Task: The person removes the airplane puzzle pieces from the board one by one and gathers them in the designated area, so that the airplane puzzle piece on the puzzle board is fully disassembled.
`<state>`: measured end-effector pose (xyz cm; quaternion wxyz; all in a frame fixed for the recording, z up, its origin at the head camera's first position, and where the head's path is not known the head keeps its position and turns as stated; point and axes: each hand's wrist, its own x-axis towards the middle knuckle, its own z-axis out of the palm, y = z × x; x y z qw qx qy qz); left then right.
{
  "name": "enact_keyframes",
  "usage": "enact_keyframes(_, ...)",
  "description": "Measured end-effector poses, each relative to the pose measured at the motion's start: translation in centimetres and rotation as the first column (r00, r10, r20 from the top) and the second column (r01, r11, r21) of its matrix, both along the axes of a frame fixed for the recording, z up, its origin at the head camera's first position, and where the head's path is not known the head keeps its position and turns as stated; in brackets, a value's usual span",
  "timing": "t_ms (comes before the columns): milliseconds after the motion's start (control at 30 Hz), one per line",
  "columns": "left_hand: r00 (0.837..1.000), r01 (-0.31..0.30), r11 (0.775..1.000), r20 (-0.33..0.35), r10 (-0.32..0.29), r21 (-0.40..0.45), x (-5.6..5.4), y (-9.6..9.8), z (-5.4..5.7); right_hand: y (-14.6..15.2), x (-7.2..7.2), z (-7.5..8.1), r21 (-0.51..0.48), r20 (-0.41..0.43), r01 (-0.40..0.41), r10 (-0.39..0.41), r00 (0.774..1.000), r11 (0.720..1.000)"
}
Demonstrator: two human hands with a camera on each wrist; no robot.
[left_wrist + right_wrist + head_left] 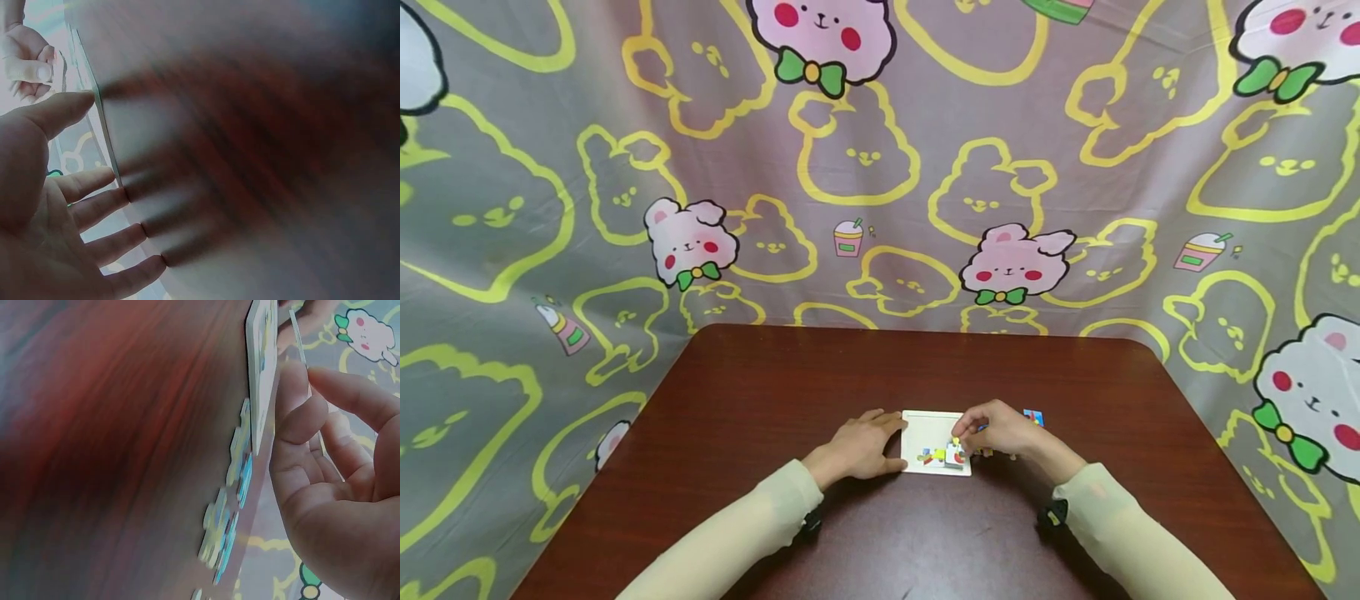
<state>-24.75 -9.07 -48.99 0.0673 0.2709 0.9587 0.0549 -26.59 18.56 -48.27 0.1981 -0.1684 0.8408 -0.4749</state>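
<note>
A white puzzle tray (919, 435) lies flat on the table, with several colourful jigsaw pieces (931, 455) along its near side. My left hand (859, 447) rests at the tray's left edge, thumb and fingers spread; in the left wrist view the thumb (74, 109) touches the rim. Over the right part of the tray, my right hand (1002, 433) pinches a thin jigsaw piece (298, 336) between thumb and fingers. Edge-on in the right wrist view, that piece is raised above the table. Part of the tray is hidden behind the right hand.
Loose jigsaw pieces (216, 528) lie on the table right of the tray, partly covered by the right hand in the head view. A blue piece (1033, 417) shows beyond the right wrist. Behind the brown table (790, 375) hangs a patterned cloth (917, 225).
</note>
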Motion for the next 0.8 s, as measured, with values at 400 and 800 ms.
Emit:
enact_keyframes(400,1.000,0.008,1.000,0.016,-0.008,0.016,0.0,-0.1,0.2,2.5,0.5,-0.8,0.011,0.014,-0.038,0.038,0.999,0.999)
enact_keyframes(800,1.000,0.004,1.000,0.014,-0.004,0.005,0.0,-0.1,0.2,3.9,1.4,-0.9,0.068,0.014,-0.047,0.046,0.999,0.997)
